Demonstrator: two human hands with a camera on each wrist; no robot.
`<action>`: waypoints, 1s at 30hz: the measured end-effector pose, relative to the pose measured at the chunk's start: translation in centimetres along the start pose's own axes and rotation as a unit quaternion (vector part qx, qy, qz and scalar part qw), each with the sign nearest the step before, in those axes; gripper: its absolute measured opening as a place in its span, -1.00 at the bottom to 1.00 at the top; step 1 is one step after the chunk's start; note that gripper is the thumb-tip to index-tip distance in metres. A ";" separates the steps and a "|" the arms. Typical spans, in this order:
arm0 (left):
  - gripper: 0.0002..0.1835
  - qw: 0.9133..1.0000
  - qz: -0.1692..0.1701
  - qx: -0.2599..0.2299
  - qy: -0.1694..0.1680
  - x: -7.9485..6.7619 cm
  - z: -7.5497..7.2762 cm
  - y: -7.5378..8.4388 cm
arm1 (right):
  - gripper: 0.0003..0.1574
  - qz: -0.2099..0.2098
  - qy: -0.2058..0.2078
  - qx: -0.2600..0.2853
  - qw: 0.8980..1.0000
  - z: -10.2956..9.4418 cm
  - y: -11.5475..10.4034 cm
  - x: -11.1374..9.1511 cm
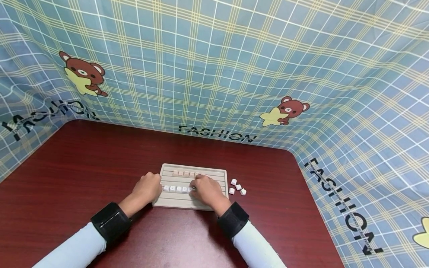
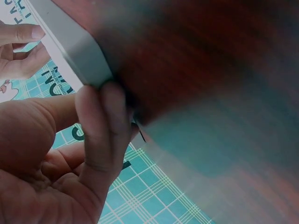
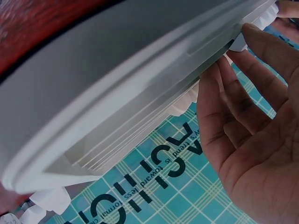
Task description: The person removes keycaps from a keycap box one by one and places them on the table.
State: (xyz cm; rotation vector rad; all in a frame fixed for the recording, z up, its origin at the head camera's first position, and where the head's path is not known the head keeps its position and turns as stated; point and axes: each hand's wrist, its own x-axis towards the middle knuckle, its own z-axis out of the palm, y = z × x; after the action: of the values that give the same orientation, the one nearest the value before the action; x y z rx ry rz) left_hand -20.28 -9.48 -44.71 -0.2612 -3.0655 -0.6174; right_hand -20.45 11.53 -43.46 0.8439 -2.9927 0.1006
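Observation:
A pale tray (image 1: 218, 175) with raised ridges running along it lies on the table. Two rows of keycaps stand on it: a pinkish-white back row (image 1: 183, 174) and a white front row (image 1: 172, 188). My left hand (image 1: 151, 187) grips the tray's left edge; in the left wrist view its fingers (image 2: 110, 116) are bent against the tray's corner. At the right end of the front row, my right hand (image 1: 207, 189) pinches a white keycap (image 3: 238, 44) between thumb and index finger, close to the tray's surface. That hand partly covers both rows in the head view.
Several loose white keycaps, one of them a keycap (image 1: 233, 182) nearest the tray, lie just right of it on the dark red table (image 1: 100, 160). A blue plaid cloth (image 1: 207, 74) with printed bears hangs behind the table and along both sides.

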 end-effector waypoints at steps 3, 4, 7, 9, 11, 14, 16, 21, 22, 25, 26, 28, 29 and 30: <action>-0.88 1.000 0.000 0.001 0.001 0.0 0.0 0.0 | -0.76 0.001 -0.002 -0.001 1.000 -0.1 0.0 0.0; -0.88 1.000 -0.001 0.002 0.001 0.0 0.0 0.1 | -0.76 0.002 -0.002 -0.001 1.000 -0.1 0.0 0.0; -0.88 1.000 -0.005 0.001 -0.005 0.0 0.0 0.1 | -0.75 0.003 -0.004 0.001 1.000 -0.1 -0.1 -0.1; -0.88 1.000 -0.007 0.000 -0.009 -0.1 0.0 0.1 | -0.76 0.004 -0.004 0.000 1.000 -0.1 -0.1 -0.1; -0.89 1.000 -0.008 -0.001 -0.009 -0.1 0.0 0.1 | -0.76 0.002 -0.003 -0.001 1.000 -0.1 -0.1 -0.1; -0.90 1.000 -0.005 0.000 -0.005 -0.1 0.0 0.1 | -0.76 0.001 0.000 -0.003 1.000 0.0 -0.1 -0.2; -0.90 1.000 -0.005 0.001 -0.004 -0.1 0.0 0.1 | -0.76 0.000 0.003 -0.001 1.000 0.1 -0.1 -0.2; -0.89 1.000 -0.006 0.002 -0.004 -0.1 0.1 0.1 | -0.78 -0.005 0.008 0.005 1.000 0.1 0.1 -0.4; -0.89 1.000 -0.006 0.002 -0.004 -0.1 0.1 0.1 | -0.78 -0.006 0.009 0.005 1.000 0.1 0.1 -0.4; -0.89 1.000 -0.005 0.000 -0.003 -0.1 0.0 0.2 | -0.79 -0.005 0.018 0.007 1.000 0.0 0.3 -0.4; -0.89 1.000 -0.005 0.000 -0.003 -0.1 0.0 0.2 | -0.79 -0.004 0.021 0.008 1.000 -0.1 0.4 -0.3; -0.89 1.000 -0.006 0.000 -0.005 -0.1 -0.1 0.2 | -0.79 -0.003 0.031 0.013 0.999 -0.3 0.5 -0.4; -0.89 1.000 -0.008 0.000 -0.006 0.0 -0.1 0.2 | -0.79 -0.003 0.035 0.015 0.999 -0.4 0.5 -0.4; -0.89 1.000 -0.009 0.000 -0.008 0.0 -0.1 0.2 | -0.79 -0.003 0.038 0.017 0.999 -0.4 0.6 -0.4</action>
State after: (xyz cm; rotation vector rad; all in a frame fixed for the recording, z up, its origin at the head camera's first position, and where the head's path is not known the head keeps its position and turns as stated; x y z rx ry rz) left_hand -20.23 -9.38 -44.52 -0.2402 -3.0856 -0.6180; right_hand -20.43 12.30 -43.07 0.8328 -2.9246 0.1805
